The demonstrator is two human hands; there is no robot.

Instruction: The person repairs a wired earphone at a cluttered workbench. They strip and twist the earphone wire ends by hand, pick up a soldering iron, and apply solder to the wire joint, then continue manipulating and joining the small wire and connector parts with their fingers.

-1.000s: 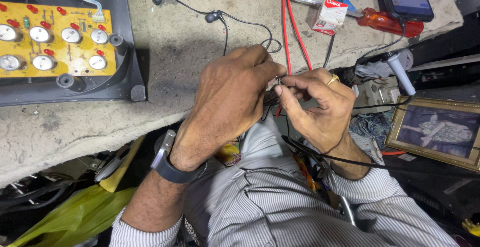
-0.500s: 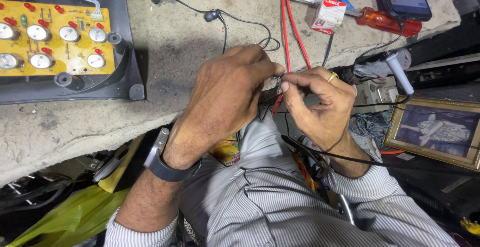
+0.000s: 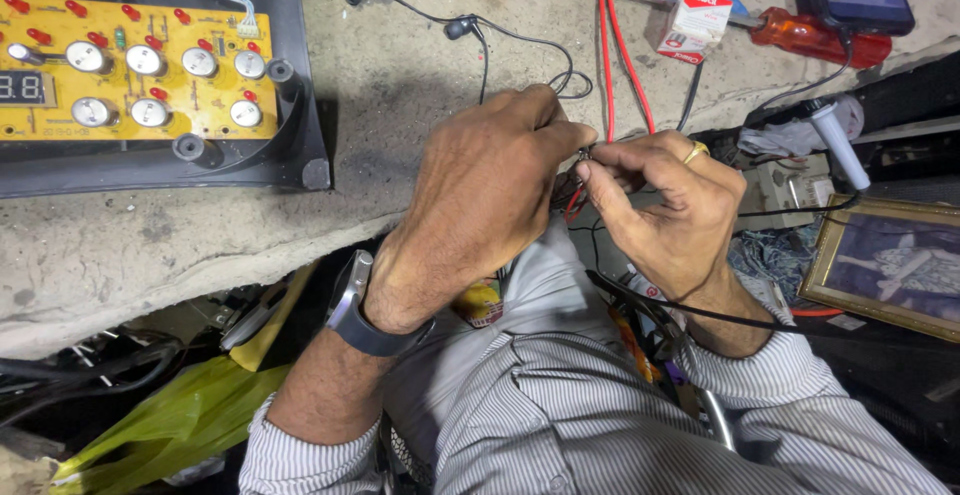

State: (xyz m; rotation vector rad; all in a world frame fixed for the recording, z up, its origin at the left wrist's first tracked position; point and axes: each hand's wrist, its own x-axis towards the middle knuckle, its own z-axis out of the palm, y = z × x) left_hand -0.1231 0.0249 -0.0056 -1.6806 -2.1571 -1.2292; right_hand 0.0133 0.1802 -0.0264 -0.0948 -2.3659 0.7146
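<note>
Circuitry is showing at the upper left of the frame, where a yellow printed circuit board with round silver buttons and red lights (image 3: pixel 130 70) is lying in a black plastic housing (image 3: pixel 250 160) on the rough grey concrete tabletop (image 3: pixel 400 75). Moving right, the left hand (image 3: pixel 480 205), with a dark watch (image 3: pixel 355 305) at its wrist, is curling over the work, its fingers (image 3: pixel 560 135) pressed together on a thin black earphone wire (image 3: pixel 520 40) whose two earbuds are lying at the upper centre. Compared with a second ago, both hands are sitting slightly higher and closer together at the tabletop edge, so the pinch point is now tighter. The right hand (image 3: pixel 670 215), wearing a gold ring (image 3: pixel 695 152), is pinching a tiny dark end of that wire (image 3: pixel 584 155) between thumb and forefinger; what the piece is cannot be told. Further right, red cables (image 3: pixel 610 45), an orange-handled screwdriver (image 3: pixel 820 40) and a gold-framed picture (image 3: pixel 890 265) are lying untouched.
</note>
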